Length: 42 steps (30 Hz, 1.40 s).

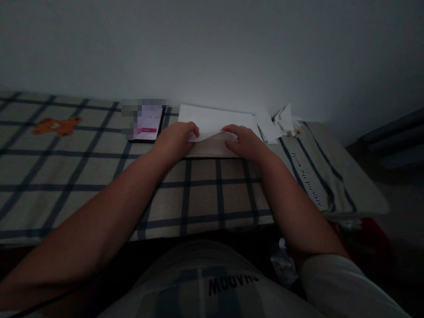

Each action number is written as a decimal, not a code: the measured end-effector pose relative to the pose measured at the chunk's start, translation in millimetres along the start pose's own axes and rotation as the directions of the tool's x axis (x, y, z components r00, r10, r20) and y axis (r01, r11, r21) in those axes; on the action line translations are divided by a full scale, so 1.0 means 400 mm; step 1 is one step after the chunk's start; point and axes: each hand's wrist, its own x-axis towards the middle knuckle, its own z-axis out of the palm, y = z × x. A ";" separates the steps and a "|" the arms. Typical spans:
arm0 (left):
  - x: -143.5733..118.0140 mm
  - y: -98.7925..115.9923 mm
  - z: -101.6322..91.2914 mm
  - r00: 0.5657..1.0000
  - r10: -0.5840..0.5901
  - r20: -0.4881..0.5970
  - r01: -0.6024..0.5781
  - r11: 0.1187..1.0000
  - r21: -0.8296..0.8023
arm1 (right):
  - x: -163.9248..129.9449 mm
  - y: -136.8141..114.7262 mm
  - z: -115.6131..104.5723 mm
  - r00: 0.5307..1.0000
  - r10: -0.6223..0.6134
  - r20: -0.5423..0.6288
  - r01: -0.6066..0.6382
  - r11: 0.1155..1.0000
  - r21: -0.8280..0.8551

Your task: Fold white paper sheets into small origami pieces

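Note:
A white sheet of paper point(212, 119) lies on a checked bedsheet point(205, 194) close to the wall. My left hand point(175, 139) pinches the sheet's near edge on the left. My right hand point(243, 139) pinches the same edge on the right, fingers curled over it. Between the two hands the edge is lifted and partly folded over a flat whitish pad point(207, 150) underneath.
A lit phone point(149, 123) lies just left of the paper. A pile of small white paper pieces point(280, 123) sits to the right near the wall. An orange bear print point(56, 126) marks the sheet at far left. The bed's edge drops off at right.

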 end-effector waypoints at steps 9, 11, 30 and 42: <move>-0.014 0.026 -0.001 0.997 0.022 0.077 -0.020 0.999 -0.029 | -0.007 -0.006 -0.005 0.996 -0.055 0.063 0.055 0.998 0.004; -0.016 0.032 -0.005 0.994 0.043 0.095 -0.040 0.998 -0.042 | -0.008 -0.005 -0.005 0.995 -0.083 0.049 0.084 0.996 -0.002; -0.014 0.014 0.009 0.967 0.213 0.138 -0.206 0.976 -0.063 | -0.012 0.004 -0.003 0.987 -0.094 0.129 0.093 0.996 0.013; -0.001 0.013 0.014 0.974 0.221 0.055 -0.224 0.974 0.045 | -0.008 0.015 0.003 0.995 -0.081 0.064 0.082 0.996 -0.015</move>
